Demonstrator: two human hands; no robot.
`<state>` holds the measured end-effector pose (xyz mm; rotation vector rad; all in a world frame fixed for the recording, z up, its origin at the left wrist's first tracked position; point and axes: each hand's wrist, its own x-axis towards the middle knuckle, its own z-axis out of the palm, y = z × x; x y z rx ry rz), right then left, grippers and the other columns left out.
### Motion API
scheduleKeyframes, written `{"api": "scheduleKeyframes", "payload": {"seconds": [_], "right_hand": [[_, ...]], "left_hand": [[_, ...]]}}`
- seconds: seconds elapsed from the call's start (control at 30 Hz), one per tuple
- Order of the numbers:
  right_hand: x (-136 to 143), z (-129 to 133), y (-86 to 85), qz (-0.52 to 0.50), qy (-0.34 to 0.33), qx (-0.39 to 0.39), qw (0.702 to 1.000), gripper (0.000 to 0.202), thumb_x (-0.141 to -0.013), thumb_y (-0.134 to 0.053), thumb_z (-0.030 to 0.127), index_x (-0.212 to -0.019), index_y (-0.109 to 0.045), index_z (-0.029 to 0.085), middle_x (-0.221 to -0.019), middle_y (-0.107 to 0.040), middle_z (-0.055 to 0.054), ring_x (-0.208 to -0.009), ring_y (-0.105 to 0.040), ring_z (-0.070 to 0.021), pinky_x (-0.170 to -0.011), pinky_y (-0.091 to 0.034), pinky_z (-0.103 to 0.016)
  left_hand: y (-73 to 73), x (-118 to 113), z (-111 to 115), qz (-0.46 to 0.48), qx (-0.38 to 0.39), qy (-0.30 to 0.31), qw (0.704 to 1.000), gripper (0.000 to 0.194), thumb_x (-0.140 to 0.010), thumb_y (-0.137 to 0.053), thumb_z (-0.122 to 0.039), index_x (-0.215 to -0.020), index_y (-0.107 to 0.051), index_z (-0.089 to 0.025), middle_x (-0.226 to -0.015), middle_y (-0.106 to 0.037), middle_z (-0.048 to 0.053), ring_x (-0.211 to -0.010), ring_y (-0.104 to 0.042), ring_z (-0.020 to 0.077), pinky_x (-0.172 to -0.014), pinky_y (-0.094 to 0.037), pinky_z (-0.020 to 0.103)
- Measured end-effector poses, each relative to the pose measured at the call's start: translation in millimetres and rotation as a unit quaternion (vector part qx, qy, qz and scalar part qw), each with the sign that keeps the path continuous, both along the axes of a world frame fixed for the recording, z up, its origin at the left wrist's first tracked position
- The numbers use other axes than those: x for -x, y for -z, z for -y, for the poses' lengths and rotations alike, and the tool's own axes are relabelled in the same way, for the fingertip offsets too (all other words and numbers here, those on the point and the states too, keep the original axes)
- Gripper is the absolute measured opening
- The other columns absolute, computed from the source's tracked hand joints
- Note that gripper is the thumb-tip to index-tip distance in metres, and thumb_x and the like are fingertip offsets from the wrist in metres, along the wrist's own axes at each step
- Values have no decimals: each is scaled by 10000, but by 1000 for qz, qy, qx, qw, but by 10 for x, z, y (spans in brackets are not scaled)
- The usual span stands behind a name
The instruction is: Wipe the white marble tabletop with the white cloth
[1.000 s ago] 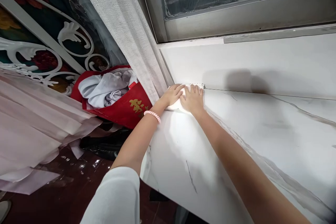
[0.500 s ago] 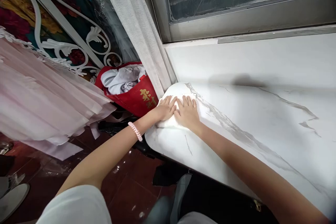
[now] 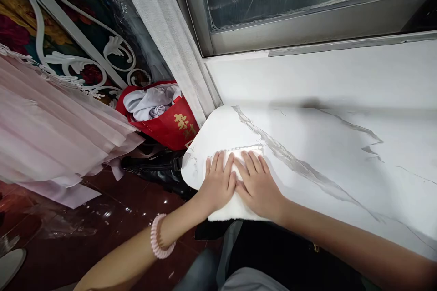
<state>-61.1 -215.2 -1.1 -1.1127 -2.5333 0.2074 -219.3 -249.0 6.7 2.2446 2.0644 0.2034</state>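
Has left hand (image 3: 218, 186) and right hand (image 3: 262, 191) laid flat, fingers slightly apart and clamped on nothing, over a white terry towel (image 3: 235, 209); probably sets them side by side to spread pressure and prevent bunching. Has the towel at the near edge of the marble-patterned tabletop (image 3: 218, 129), near its rounded left end, likely for easy reach. Beyond that end, shows a gaping red bag (image 3: 153, 131) filled with crumpled pale fabric (image 3: 146, 103), perhaps tucked beside the white curtain (image 3: 164, 22) to spare table space.
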Motion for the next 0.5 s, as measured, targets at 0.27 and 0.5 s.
{"api": "scheduleKeyframes", "payload": {"seconds": [0.27,0.5], "right_hand": [[-49,-1177,-65,75,141,54,986,553,-966,-298,316,-1492,-363,160,-1574,-286,-154,-1448,-235,-319,-1144,-210,-536],[-650,-2164,41,18,167,-20,986,510,-935,-305,284,-1405,-487,206,-1496,-432,-127,-1377,-365,-286,-1109,-286,-501]], "left_hand": [[-67,-253,-1380,-4,-16,40,999,503,-988,-299,-272,-1472,-328,-137,-1525,-343,162,-1437,-256,282,-1167,-188,505],[21,-863,-2394,56,-101,26,993,432,-968,-376,-294,-1372,-471,-176,-1398,-501,127,-1327,-407,244,-1150,-242,456]]}}
